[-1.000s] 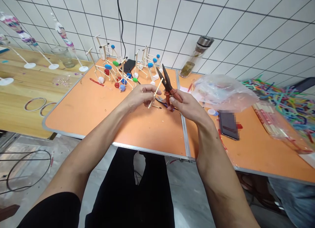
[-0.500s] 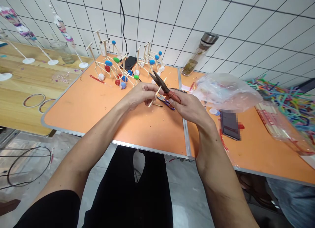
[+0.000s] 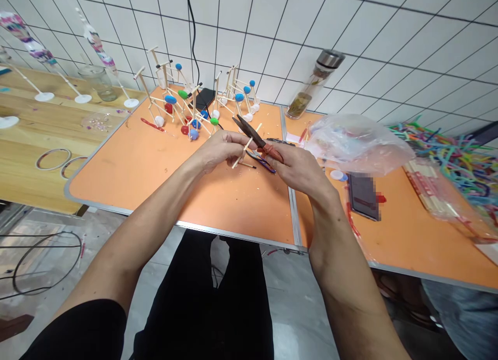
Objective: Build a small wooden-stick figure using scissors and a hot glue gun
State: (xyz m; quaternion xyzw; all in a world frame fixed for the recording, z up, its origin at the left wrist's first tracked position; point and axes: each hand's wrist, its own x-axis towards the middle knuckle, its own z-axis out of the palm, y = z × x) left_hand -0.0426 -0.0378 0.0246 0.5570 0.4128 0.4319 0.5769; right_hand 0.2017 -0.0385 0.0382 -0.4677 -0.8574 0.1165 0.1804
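head view: the left hand [image 3: 218, 148] pinches a thin wooden stick [image 3: 238, 159] between thumb and fingertips, slanted above the middle of the orange table [image 3: 148, 168]. the right hand [image 3: 300, 169] is wrapped round the red handles of the pliers [image 3: 249, 130], whose dark nose crosses the stick's upper part; whether it bites the stick, i cannot tell. behind stand stick models [image 3: 182, 108] with coloured blobs. to the right lie a clear plastic bag [image 3: 356, 144] and a phone [image 3: 363, 196], its face blurred and unreadable.
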